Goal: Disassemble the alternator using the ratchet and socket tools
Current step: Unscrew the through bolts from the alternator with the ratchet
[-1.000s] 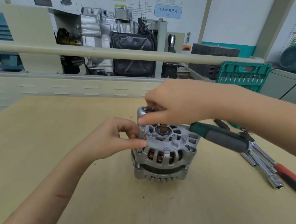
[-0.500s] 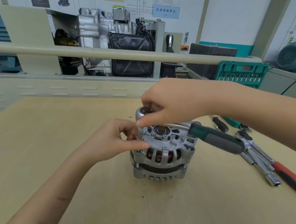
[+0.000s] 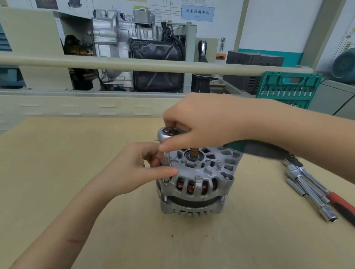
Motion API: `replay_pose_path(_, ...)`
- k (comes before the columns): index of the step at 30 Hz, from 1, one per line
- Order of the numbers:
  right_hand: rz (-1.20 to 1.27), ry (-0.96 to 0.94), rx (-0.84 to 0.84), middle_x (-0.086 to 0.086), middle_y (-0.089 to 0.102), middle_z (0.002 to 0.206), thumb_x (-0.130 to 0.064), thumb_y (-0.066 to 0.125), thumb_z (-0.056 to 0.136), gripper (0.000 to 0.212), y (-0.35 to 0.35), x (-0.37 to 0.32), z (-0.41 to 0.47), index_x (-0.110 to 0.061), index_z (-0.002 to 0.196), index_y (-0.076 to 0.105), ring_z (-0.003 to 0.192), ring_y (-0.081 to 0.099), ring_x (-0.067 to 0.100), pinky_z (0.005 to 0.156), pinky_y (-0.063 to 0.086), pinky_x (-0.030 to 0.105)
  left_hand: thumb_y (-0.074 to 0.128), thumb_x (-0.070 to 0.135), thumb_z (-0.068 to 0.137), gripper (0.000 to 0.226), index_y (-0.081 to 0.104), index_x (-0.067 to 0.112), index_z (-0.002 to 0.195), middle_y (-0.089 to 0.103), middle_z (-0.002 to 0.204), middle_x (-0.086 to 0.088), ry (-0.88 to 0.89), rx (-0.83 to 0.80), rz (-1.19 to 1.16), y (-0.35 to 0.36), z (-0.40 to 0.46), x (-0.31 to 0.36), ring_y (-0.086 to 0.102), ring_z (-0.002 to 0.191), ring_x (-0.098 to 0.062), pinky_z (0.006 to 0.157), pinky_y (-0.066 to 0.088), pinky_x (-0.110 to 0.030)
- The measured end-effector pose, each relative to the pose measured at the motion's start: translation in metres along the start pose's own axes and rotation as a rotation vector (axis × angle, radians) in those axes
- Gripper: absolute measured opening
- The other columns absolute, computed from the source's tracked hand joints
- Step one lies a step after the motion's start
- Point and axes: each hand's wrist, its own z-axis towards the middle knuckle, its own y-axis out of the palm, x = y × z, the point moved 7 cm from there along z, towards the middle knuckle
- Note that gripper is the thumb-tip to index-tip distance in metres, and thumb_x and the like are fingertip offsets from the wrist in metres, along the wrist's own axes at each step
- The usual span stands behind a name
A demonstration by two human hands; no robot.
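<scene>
Alternator (image 3: 195,184) stands upright on the wooden table (image 3: 203,257), shaft end up, copper windings visible through the housing slots. Ratchet (image 3: 167,134) sits above the alternator's left edge, chrome head level, its green and dark handle running right under the forearm, blurred. A slim socket extension (image 3: 166,158) drops straight from the ratchet head to a bolt point on the housing rim. Right hand (image 3: 204,124) curls over the ratchet head, fingers wrapped on it, thumb tip pressing at the top of the extension. Left hand (image 3: 137,171) pinches the lower part of the extension between thumb and curled fingers, the thumb lying against the housing. To the right on the table, well apart from the alternator: loose chrome sockets and extensions (image 3: 310,192) beside a red-handled tool (image 3: 348,211). Green tool case (image 3: 288,88) stands open behind the table's far edge
</scene>
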Motion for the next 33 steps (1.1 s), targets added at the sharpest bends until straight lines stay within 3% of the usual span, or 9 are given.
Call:
replay_pose_path(4,0.086,-0.039,-0.071,-0.016,0.047,0.073,-0.039,0.048,0.091,0.029,0.0009,-0.0011,-0.0013,-0.017,0.108,0.057,0.061,0.043,-0.001,0.061,0.034,0.007,0.066,0.039,0.061,0.013,0.068,0.026,0.062,0.064,0.065,-0.004,-0.057,-0.095,-0.052,0.0036,-0.0001,0.0037,0.050,0.051,0.000,0.054,0.043,-0.014)
replay_pose_path(7,0.080,-0.058,-0.071,-0.013,0.051,0.082,-0.040,0.047,0.091,0.032,0.0020,-0.0028,-0.0027,-0.019,0.114,0.055,0.065,0.044,0.000,0.062,0.035,0.010,0.067,0.036,0.064,0.008,0.070,0.029,0.066,0.065,0.061,0.003,-0.050,-0.119,-0.053,0.0035,-0.0016,0.0050,0.054,0.051,0.000,0.054,0.044,-0.012)
replay_pose_path(10,-0.073,-0.002,0.014,-0.015,0.040,0.064,-0.054,0.043,0.087,0.041,-0.0020,-0.0001,-0.0024,-0.019,0.103,0.056,0.057,0.036,-0.001,0.051,0.032,0.019,0.072,0.021,0.073,0.022,0.066,0.031,0.053,0.061,0.051,0.008,-0.049,-0.061,0.007,0.0024,-0.0011,0.0025,0.054,0.049,0.000,0.052,0.040,-0.008)
replay_pose_path(15,-0.074,0.022,0.048,-0.008,0.042,0.059,-0.059,0.040,0.084,0.044,-0.0016,-0.0010,-0.0035,-0.017,0.072,0.044,0.054,0.039,0.006,0.047,0.029,0.025,0.074,0.023,0.071,0.027,0.058,0.004,0.059,0.057,0.045,0.005,-0.069,-0.011,0.067,0.0040,-0.0011,-0.0002,0.051,0.046,-0.001,0.048,0.037,-0.008)
replay_pose_path(19,0.064,-0.018,-0.049,-0.016,0.047,0.071,-0.044,0.049,0.089,0.023,0.0015,0.0003,-0.0039,-0.022,0.095,0.051,0.062,0.044,0.000,0.056,0.035,0.017,0.070,0.036,0.062,0.010,0.067,0.032,0.054,0.061,0.051,0.006,-0.061,-0.086,-0.032,0.0028,-0.0020,0.0070,0.053,0.048,-0.001,0.050,0.041,-0.011)
replay_pose_path(22,0.123,-0.062,-0.096,-0.009,0.060,0.091,-0.037,0.050,0.090,0.030,0.0016,-0.0006,-0.0048,-0.017,0.111,0.057,0.080,0.054,0.007,0.075,0.042,0.023,0.068,0.030,0.063,0.005,0.071,0.035,0.064,0.065,0.056,0.005,-0.057,-0.154,-0.122,0.0012,-0.0034,0.0066,0.055,0.049,-0.004,0.054,0.045,-0.014)
replay_pose_path(25,0.055,-0.054,-0.052,-0.017,0.049,0.072,-0.045,0.048,0.088,0.035,0.0005,-0.0006,-0.0029,-0.018,0.107,0.058,0.065,0.047,-0.001,0.061,0.038,0.015,0.068,0.034,0.063,0.009,0.066,0.034,0.054,0.059,0.052,0.006,-0.023,-0.101,-0.055,-0.0010,-0.0030,0.0048,0.050,0.051,-0.003,0.054,0.041,-0.016)
replay_pose_path(30,-0.075,0.049,0.012,-0.003,0.047,0.059,-0.062,0.035,0.082,0.064,0.0028,0.0069,0.0007,-0.004,0.089,0.061,0.057,0.048,0.016,0.050,0.037,0.029,0.067,0.036,0.062,0.016,0.059,0.030,0.050,0.050,0.048,0.010,-0.013,-0.038,-0.052,0.0011,-0.0013,0.0031,0.043,0.052,-0.008,0.054,0.035,-0.021)
replay_pose_path(33,0.026,0.018,-0.015,-0.009,0.046,0.060,-0.054,0.042,0.087,0.046,0.0041,0.0054,0.0004,-0.010,0.087,0.056,0.056,0.045,0.007,0.053,0.036,0.021,0.068,0.038,0.059,0.011,0.063,0.031,0.052,0.053,0.048,0.009,-0.045,-0.068,-0.062,0.0013,-0.0006,0.0037,0.047,0.052,-0.008,0.054,0.038,-0.021)
